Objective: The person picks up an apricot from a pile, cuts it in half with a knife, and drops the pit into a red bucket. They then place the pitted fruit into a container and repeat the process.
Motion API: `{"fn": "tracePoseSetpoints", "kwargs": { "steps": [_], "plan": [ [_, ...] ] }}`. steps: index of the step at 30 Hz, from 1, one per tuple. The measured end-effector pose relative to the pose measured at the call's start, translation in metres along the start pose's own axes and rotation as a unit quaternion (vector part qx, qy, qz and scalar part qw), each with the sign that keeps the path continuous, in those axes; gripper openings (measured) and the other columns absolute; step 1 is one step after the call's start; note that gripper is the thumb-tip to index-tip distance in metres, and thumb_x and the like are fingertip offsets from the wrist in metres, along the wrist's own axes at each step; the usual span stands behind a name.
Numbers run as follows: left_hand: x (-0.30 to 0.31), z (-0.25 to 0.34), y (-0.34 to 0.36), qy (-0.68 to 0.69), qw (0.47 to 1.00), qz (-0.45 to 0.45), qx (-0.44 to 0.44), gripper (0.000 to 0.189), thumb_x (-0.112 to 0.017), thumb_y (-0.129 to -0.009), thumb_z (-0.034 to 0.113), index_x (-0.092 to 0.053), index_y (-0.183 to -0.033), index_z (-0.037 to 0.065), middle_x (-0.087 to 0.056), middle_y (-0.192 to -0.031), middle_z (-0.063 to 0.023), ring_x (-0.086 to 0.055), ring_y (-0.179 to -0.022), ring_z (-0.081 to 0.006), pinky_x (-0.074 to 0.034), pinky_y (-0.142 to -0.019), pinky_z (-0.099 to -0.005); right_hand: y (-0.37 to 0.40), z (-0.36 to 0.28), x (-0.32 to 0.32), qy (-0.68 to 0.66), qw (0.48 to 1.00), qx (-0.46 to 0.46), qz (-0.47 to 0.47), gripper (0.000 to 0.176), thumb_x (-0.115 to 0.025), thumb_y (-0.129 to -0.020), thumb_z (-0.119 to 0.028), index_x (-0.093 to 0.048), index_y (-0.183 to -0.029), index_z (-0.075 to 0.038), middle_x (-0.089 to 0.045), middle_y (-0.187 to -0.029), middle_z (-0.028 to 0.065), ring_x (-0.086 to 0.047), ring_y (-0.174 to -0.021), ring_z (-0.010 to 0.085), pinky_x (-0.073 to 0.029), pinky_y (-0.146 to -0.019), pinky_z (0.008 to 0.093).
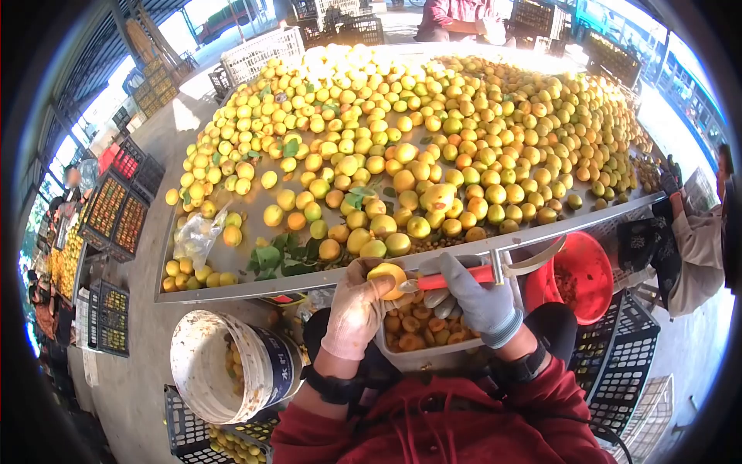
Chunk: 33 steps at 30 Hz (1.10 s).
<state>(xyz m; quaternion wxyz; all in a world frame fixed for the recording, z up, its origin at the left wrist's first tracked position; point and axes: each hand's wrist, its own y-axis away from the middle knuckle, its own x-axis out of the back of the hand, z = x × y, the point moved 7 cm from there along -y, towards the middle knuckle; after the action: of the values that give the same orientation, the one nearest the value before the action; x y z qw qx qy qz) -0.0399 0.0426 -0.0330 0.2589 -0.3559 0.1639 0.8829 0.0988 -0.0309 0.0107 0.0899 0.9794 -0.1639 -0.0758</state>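
My left hand (352, 309), in a stained, pale glove, is closed around a yellow apricot (389, 278). In my right hand (475, 301), gloved in grey, is a red-handled tool (481, 275), its short metal tip against or very near the fruit's right side; the tip's exact shape is too small to make out. Both hands are just in front of the metal table's near edge. Beneath them, between my knees, a white tub (429, 358) holds orange apricot halves (413, 341), partly hidden by the right glove.
Heaped apricots (371, 158) cover much of the metal table (259, 213). A white bucket (202, 363) stands left, a red bucket (585, 271) right, beside black crates (618, 359). Another person's sleeve (699, 240) shows at the right; someone sits across the table.
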Motion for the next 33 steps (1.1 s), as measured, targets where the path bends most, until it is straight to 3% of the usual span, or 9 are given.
{"fn": "tracePoseSetpoints", "kwargs": {
  "steps": [2, 12, 15, 17, 18, 20, 30, 32, 33],
  "plan": [
    [0.000, -0.002, 0.001, 0.002, 1.000, 0.001, -0.001, 0.037, -0.058, -0.080, 0.007, -0.042, -0.113, -0.001, -0.059, -0.103, -0.0168, -0.062, -0.091, -0.0291, -0.056, -0.072, -0.0413, -0.002, 0.000, -0.001, -0.028, 0.998, 0.057, -0.001, 0.020, -0.058, -0.088, -0.018, -0.064, -0.094, 0.001, -0.064, -0.067, 0.0056, -0.059, -0.051, 0.0084, -0.047, -0.043, 0.0197],
    [0.002, -0.005, -0.002, -0.075, 0.996, 0.029, -0.035, 0.039, -0.056, -0.089, 0.033, -0.051, -0.115, 0.003, -0.060, -0.086, -0.0019, -0.062, -0.075, -0.0139, -0.053, -0.056, -0.0275, 0.003, -0.007, -0.009, 0.012, 0.998, 0.063, -0.011, 0.020, -0.055, -0.090, -0.016, -0.064, -0.097, 0.001, -0.064, -0.067, 0.0044, -0.059, -0.053, 0.0071, -0.047, -0.048, 0.0209],
    [0.000, -0.004, 0.001, -0.085, 0.995, 0.047, -0.038, 0.041, -0.056, -0.089, 0.036, -0.053, -0.113, 0.004, -0.059, -0.080, 0.0006, -0.061, -0.071, -0.0122, -0.052, -0.054, -0.0258, 0.002, -0.015, -0.009, 0.084, 0.983, 0.162, 0.002, 0.017, -0.057, -0.087, -0.011, -0.064, -0.097, 0.000, -0.064, -0.066, 0.0051, -0.060, -0.053, 0.0109, -0.048, -0.050, 0.0231],
    [-0.001, -0.003, 0.001, -0.094, 0.993, 0.051, -0.039, 0.041, -0.057, -0.088, 0.037, -0.054, -0.113, 0.004, -0.058, -0.077, 0.0014, -0.060, -0.070, -0.0119, -0.052, -0.054, -0.0255, 0.007, -0.023, -0.016, 0.273, 0.913, 0.304, -0.023, 0.016, -0.059, -0.081, -0.006, -0.063, -0.095, 0.000, -0.064, -0.070, 0.0079, -0.062, -0.058, 0.0173, -0.050, -0.054, 0.0252],
    [-0.002, -0.003, 0.002, -0.098, 0.993, 0.055, -0.042, 0.041, -0.057, -0.088, 0.037, -0.054, -0.112, 0.004, -0.057, -0.076, 0.0017, -0.060, -0.070, -0.0117, -0.052, -0.054, -0.0258, 0.007, -0.023, -0.016, 0.273, 0.913, 0.304, -0.023, 0.016, -0.059, -0.081, -0.006, -0.063, -0.095, 0.000, -0.064, -0.070, 0.0079, -0.062, -0.058, 0.0173, -0.050, -0.054, 0.0252],
    [-0.003, -0.003, 0.002, -0.102, 0.992, 0.058, -0.046, 0.041, -0.057, -0.088, 0.038, -0.055, -0.111, 0.003, -0.056, -0.075, 0.0020, -0.060, -0.069, -0.0116, -0.052, -0.054, -0.0261, 0.008, -0.028, -0.017, 0.269, 0.901, 0.338, -0.028, 0.027, -0.054, -0.089, -0.021, -0.065, -0.096, 0.002, -0.065, -0.072, 0.0059, -0.062, -0.059, 0.0090, -0.049, -0.050, 0.0205],
    [0.008, -0.002, -0.002, -0.169, 0.975, 0.098, -0.107, 0.040, -0.057, -0.088, 0.039, -0.056, -0.107, 0.004, -0.057, -0.078, -0.0003, -0.060, -0.068, -0.0131, -0.048, -0.051, -0.0242, 0.010, -0.038, -0.020, 0.233, 0.923, 0.305, -0.022, 0.025, -0.054, -0.090, -0.019, -0.065, -0.095, 0.003, -0.066, -0.071, 0.0068, -0.063, -0.059, 0.0096, -0.050, -0.051, 0.0216],
    [0.010, -0.003, -0.002, -0.163, 0.976, 0.103, -0.100, 0.040, -0.056, -0.088, 0.039, -0.056, -0.107, 0.003, -0.058, -0.080, -0.0011, -0.060, -0.068, -0.0131, -0.048, -0.051, -0.0243, 0.021, -0.047, -0.029, 0.348, 0.819, 0.456, 0.003, 0.014, -0.058, -0.079, -0.002, -0.063, -0.093, -0.003, -0.064, -0.075, 0.0097, -0.063, -0.065, 0.0207, -0.049, -0.056, 0.0276],
    [0.011, -0.002, -0.002, -0.179, 0.972, 0.096, -0.119, 0.039, -0.056, -0.089, 0.038, -0.056, -0.106, 0.003, -0.058, -0.082, -0.0015, -0.060, -0.068, -0.0127, -0.048, -0.051, -0.0247, 0.023, -0.048, -0.032, 0.348, 0.819, 0.457, 0.003, 0.014, -0.058, -0.079, -0.002, -0.063, -0.093, -0.003, -0.064, -0.075, 0.0097, -0.063, -0.065, 0.0207, -0.049, -0.056, 0.0276]
  ]
}}
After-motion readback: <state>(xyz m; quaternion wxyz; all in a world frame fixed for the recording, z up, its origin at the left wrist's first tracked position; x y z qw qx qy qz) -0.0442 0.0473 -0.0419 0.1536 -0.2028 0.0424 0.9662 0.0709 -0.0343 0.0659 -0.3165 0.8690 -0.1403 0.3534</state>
